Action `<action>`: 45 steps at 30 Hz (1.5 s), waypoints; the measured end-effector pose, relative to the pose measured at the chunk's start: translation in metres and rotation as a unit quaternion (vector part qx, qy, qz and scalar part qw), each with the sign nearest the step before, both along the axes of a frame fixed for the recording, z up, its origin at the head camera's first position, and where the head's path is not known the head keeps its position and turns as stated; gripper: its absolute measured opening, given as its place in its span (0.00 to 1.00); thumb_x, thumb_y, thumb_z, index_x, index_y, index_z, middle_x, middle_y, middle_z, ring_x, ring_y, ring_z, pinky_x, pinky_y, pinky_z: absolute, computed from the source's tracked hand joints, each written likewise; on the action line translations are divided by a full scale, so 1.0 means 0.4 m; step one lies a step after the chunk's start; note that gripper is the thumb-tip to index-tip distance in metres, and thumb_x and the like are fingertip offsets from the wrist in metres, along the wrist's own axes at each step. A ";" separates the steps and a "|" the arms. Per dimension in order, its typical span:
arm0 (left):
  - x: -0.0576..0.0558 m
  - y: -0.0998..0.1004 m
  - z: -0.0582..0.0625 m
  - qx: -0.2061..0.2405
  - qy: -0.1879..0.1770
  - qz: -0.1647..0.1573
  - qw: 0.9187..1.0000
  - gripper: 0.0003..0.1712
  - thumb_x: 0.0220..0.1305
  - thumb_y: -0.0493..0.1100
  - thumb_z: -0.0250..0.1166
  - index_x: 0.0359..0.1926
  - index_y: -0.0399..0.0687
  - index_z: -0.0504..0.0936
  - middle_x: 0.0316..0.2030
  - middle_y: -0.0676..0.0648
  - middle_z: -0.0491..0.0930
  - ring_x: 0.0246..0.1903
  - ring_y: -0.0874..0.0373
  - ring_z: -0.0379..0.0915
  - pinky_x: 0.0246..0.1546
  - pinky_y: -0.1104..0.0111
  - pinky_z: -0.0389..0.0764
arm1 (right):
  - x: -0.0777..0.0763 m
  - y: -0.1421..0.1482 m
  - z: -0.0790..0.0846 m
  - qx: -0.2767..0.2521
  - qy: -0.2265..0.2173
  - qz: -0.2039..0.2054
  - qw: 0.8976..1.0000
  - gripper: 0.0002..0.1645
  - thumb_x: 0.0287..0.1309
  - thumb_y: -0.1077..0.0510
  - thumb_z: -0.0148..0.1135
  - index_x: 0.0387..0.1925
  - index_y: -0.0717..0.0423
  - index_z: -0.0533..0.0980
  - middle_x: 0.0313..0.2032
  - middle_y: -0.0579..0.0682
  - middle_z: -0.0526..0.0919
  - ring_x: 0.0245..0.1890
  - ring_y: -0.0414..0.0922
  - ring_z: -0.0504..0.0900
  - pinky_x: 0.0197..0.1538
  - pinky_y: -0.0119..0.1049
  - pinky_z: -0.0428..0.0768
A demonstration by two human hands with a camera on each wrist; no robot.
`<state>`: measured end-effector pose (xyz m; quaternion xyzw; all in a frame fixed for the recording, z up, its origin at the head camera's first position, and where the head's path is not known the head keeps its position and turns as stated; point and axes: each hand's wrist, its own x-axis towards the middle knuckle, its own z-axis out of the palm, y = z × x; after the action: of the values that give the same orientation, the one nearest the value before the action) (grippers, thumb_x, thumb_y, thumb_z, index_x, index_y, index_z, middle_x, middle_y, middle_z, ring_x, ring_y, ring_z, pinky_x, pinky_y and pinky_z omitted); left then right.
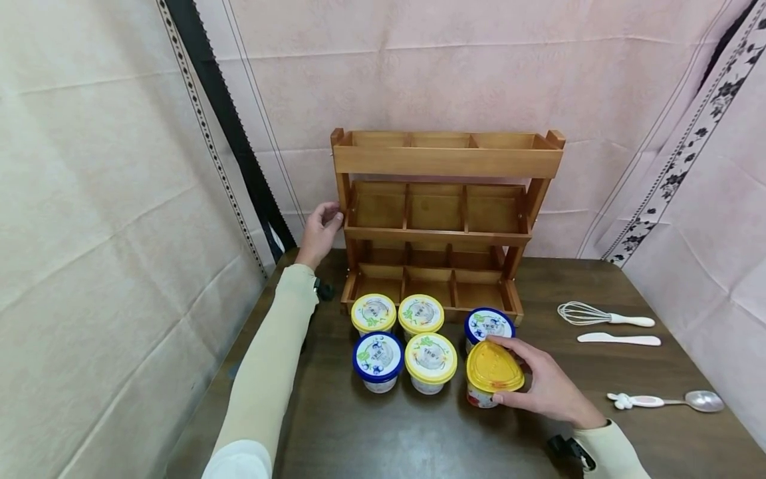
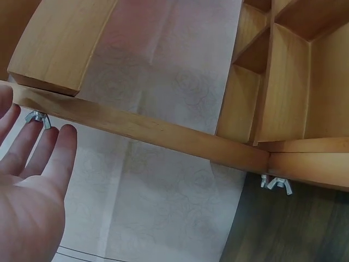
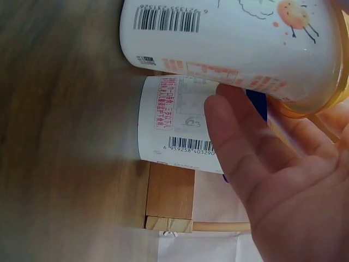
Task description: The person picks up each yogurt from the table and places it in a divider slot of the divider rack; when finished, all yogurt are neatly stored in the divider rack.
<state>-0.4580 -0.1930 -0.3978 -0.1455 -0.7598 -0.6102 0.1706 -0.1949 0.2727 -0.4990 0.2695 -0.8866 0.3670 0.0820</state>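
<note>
A tiered wooden rack with divided compartments stands at the back of the table. At its left upright is my left hand; in the left wrist view that hand has its fingers extended beside a metal wing nut. My right hand grips a white tub with a domed yellow lid, thumb on the near side and fingers on the far side. In the right wrist view the held tub lies close to a blue-lidded tub, which stands behind it in front of the rack.
Left of the held tub stand yellow-lidded tubs and another blue-lidded tub. A whisk, a white knife and a spoon lie on the right of the table. Cloth curtains hang around the table.
</note>
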 end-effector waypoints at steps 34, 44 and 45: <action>-0.032 0.009 0.014 0.037 -0.005 0.030 0.999 0.15 0.76 0.44 0.66 0.58 0.44 0.81 0.56 0.43 0.83 0.54 0.54 0.79 0.54 0.67 0.87 | -0.067 -0.005 0.111 -0.009 0.040 -0.008 0.999 0.56 0.44 0.49 0.88 0.75 0.41 0.70 0.63 0.46 0.82 0.51 0.37 0.81 0.53 0.29 0.84; -0.032 0.010 0.012 0.039 0.005 0.027 0.999 0.17 0.76 0.44 0.66 0.62 0.47 0.81 0.59 0.42 0.83 0.57 0.50 0.80 0.59 0.58 0.87 | -0.092 -0.003 0.167 -0.028 0.045 -0.005 0.999 0.57 0.44 0.53 0.89 0.76 0.42 0.70 0.67 0.46 0.80 0.53 0.36 0.81 0.55 0.22 0.81; -0.031 0.010 0.012 0.040 0.007 0.027 0.999 0.17 0.76 0.44 0.66 0.62 0.48 0.81 0.59 0.42 0.83 0.57 0.50 0.80 0.59 0.58 0.87 | -0.095 -0.003 0.172 -0.029 0.045 -0.008 0.999 0.57 0.44 0.53 0.89 0.76 0.42 0.70 0.67 0.46 0.80 0.54 0.35 0.81 0.55 0.22 0.81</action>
<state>-0.4706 -0.1892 -0.3932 -0.1217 -0.7377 -0.6339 0.1979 -0.2329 0.2716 -0.4302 0.2761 -0.8730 0.3795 0.1328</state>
